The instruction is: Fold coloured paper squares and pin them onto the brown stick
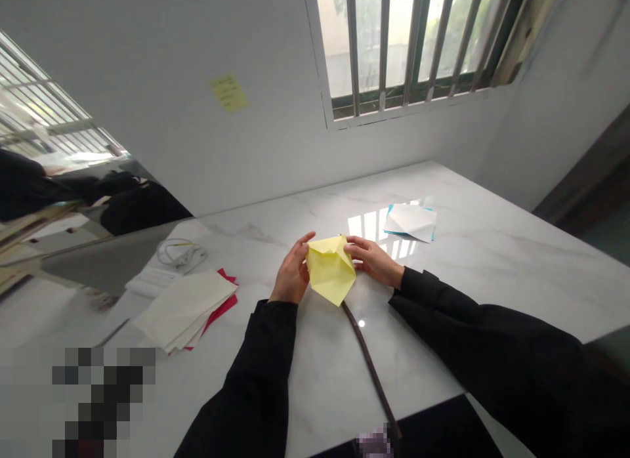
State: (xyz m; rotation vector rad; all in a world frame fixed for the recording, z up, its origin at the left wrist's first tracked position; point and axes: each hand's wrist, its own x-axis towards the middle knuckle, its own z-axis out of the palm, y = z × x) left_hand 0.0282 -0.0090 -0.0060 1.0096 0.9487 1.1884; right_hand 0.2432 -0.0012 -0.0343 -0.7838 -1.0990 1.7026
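Yellow folded paper (332, 282), one, over the marbled table (497, 254); opposite edges held by left hand (291, 274) and right hand (378, 260). Likely risks: uneven pull could crease or tear it; loosened grip could let the flap (325, 249) spring open; dark cord (367, 353) could catch its lower corner.

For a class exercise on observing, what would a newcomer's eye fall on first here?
Probably the bright yellow folded paper, held between the left hand and right hand near the centre. Then the barred window at upper right, and the white-and-red paper stack on the tabletop, left of the hands.
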